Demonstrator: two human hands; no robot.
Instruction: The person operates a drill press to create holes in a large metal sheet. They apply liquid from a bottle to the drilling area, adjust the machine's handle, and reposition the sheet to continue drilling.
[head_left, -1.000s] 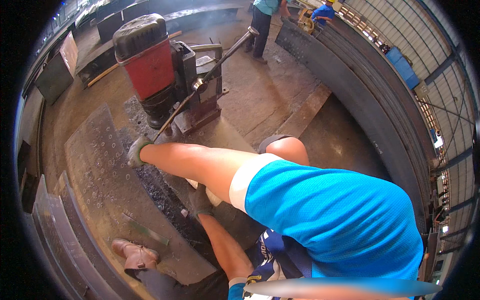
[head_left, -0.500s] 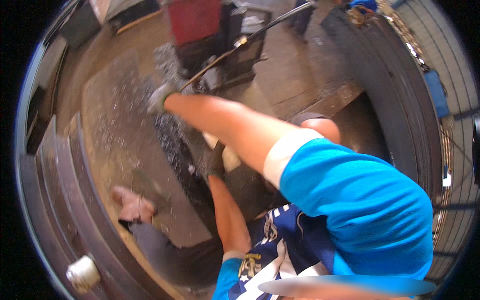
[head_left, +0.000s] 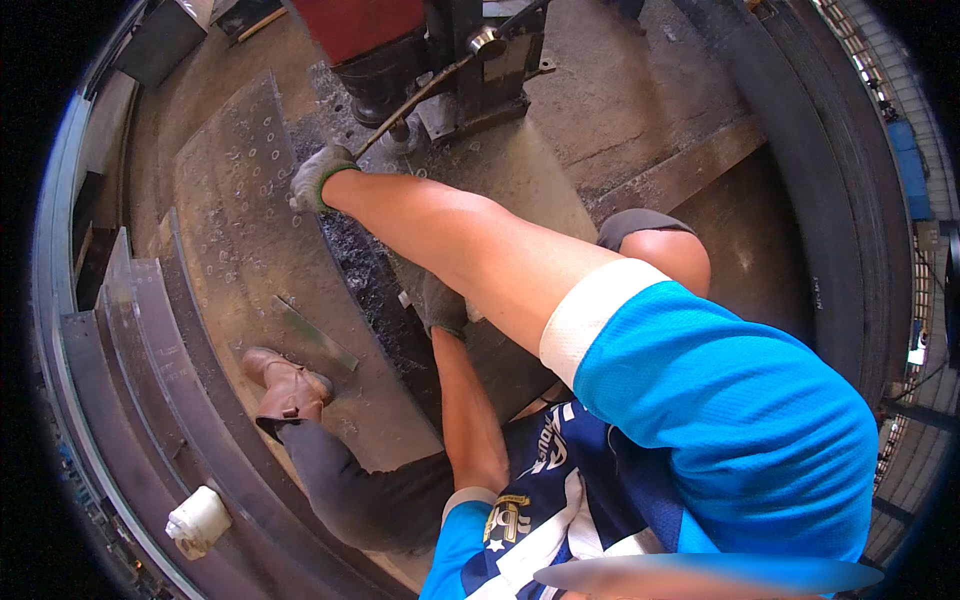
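The gloved right hand (head_left: 323, 180) curls closed around the lower-left end of a long lever (head_left: 420, 95) slanting up rightward across a red-and-black machine (head_left: 360, 28), while the left hand (head_left: 440, 303), farther off beside dark shavings (head_left: 357, 252), has an unclear grip.

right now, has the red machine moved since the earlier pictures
No. The red machine shows no visible shift against the circle-marked steel plate; only the camera's view has changed.

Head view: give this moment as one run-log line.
right hand: gripping lever | left hand: gloved, partly hidden, grip unclear | red machine: cropped at top
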